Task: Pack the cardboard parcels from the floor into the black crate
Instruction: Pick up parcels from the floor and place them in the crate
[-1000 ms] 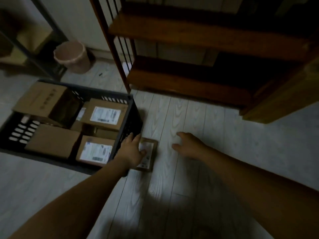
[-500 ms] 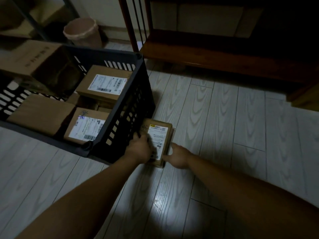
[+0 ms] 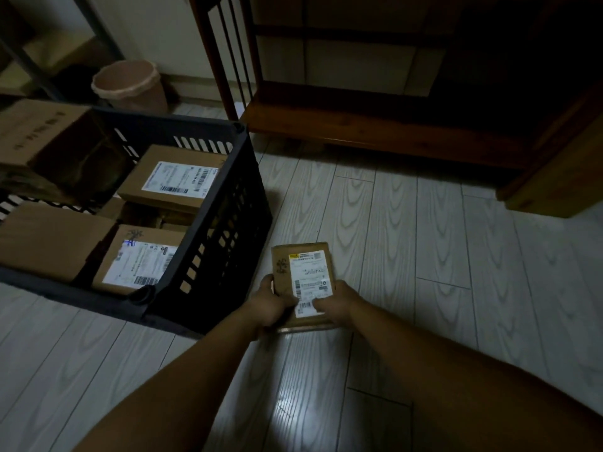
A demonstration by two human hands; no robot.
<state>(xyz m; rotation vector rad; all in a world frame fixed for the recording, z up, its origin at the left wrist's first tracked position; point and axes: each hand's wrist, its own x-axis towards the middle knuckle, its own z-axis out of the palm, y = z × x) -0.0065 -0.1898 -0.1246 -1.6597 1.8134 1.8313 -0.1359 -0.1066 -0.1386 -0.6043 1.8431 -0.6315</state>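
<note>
Nearest the camera, both forearms reach forward and meet on one flat cardboard parcel (image 3: 301,282). The left hand (image 3: 269,306) clamps its near left corner, thumb on top beside the white shipping label; the right hand (image 3: 332,301) clamps the near right corner, thumb resting on the label's barcode end. The hands are close together, one on each side of the parcel's near short edge. The parcel's long axis runs straight away from the hands, so most of its length lies beyond the fingers. Whether its far end rests on the floor (image 3: 408,243) or is just clear of it cannot be told in this dim light.

The black crate (image 3: 228,223) stands immediately to the left of the left hand, its slotted side wall close to the parcel's left edge. The left hand is therefore the nearer one, and the carry should go up and leftward over that wall.

Further left and beyond the hands, inside the crate, labelled boxes (image 3: 176,177) already lie flat. Open space looks scarce, so the parcel probably lands on top of them.
</note>
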